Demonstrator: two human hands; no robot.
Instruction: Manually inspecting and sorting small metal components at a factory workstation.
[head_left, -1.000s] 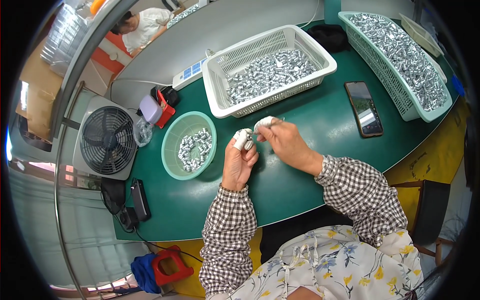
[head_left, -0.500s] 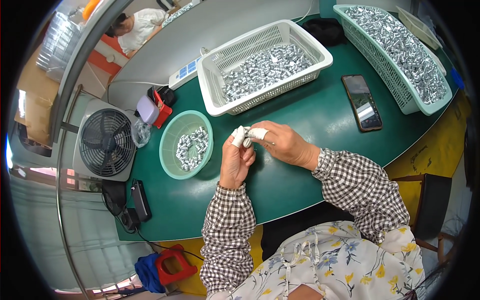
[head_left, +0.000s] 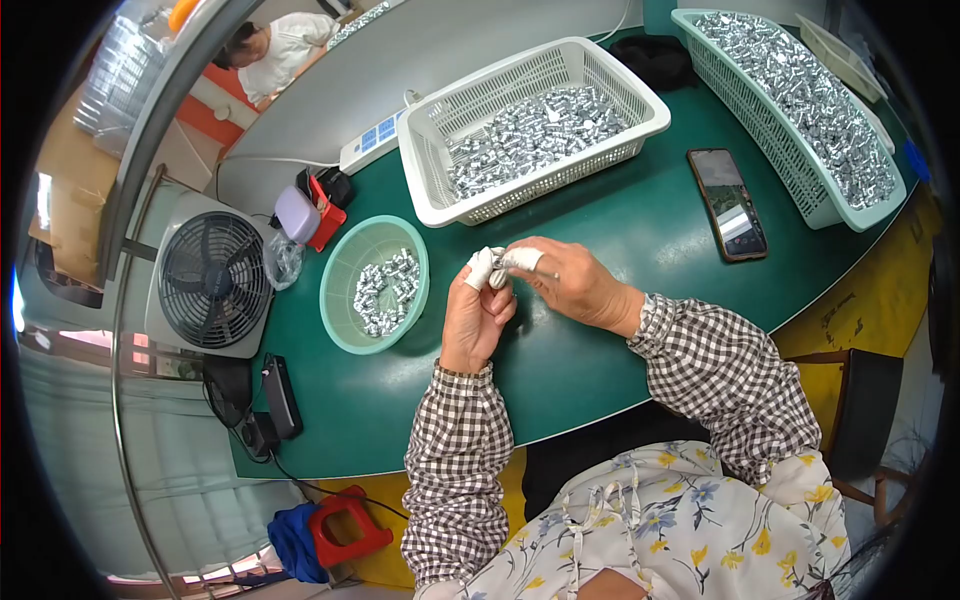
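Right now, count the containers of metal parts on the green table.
3: round green bowl at left, white basket centre back, pale green basket at right; others may be hidden.

Both hands (head_left: 478, 328) (head_left: 584, 288) close together, white-covered fingers (head_left: 480, 270) curled inward, left forearm (head_left: 458, 450) straight ahead, right forearm (head_left: 722, 375) aslant.

Table layout, sited off the middle basket (head_left: 546, 173).
Basket on table (head_left: 585, 375), loose parts (head_left: 540, 132) in it; partition panel (head_left: 465, 55) behind. Power strip (head_left: 372, 144) just left of it. Bowl (head_left: 342, 285) front-left, also holding loose parts; fan (head_left: 213, 283) farther left, past bowl. Phone (head_left: 727, 205) flat on table, front-right; side basket (head_left: 755, 130) right, beyond phone, loaded with parts. Person's left hand (head_left: 478, 318) and right hand (head_left: 585, 285) together in front, over table; left hand nearer bowl. Stool (head_left: 348, 530) on floor, well forward and left.
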